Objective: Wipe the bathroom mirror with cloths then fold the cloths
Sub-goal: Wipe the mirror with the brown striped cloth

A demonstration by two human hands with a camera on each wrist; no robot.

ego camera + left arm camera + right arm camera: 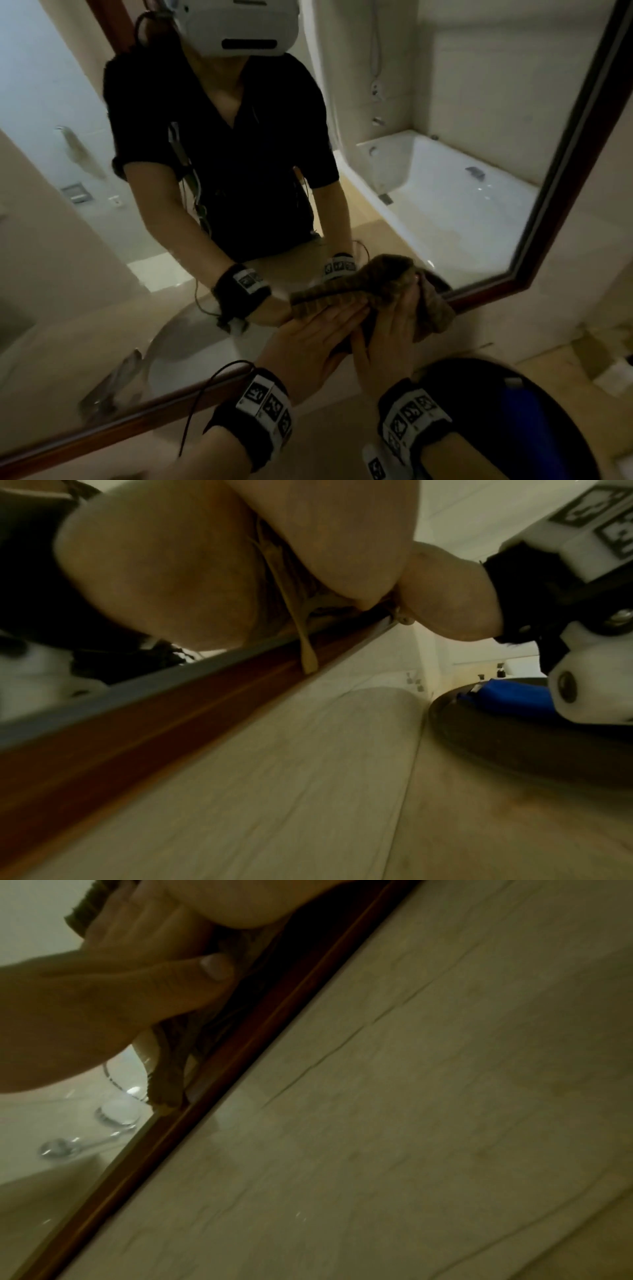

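Pressing a brown cloth point(435, 308) flat on the mirror point(445, 154), both hands side by side at the glass's bottom edge, near its lower right corner. Left hand point(308, 346): fingers straight and together, flat on the cloth's left part, palm toward the glass. Right hand point(387, 342): touching the left, fingers straight, flat on the cloth's middle; cloth bunches out past its fingertips to the right and overhangs the wood frame point(534, 277). Neither hand curls round the cloth, both just press. Left wrist view: heel of the palm point(164, 569) against glass, a cloth fold point(274, 566) squeezed between the hands, one loose strip hanging over the frame point(171, 723). Right wrist view: the left hand's thumb point(154, 980) lies across the cloth point(171, 1056), cloth edge touching the frame point(240, 1056). Reflection shows a sink point(191, 339) at left, a bathtub point(445, 205) at right. Dark round tray point(565, 411) with something blue point(524, 421) sits at far right, below the frame; blurred.
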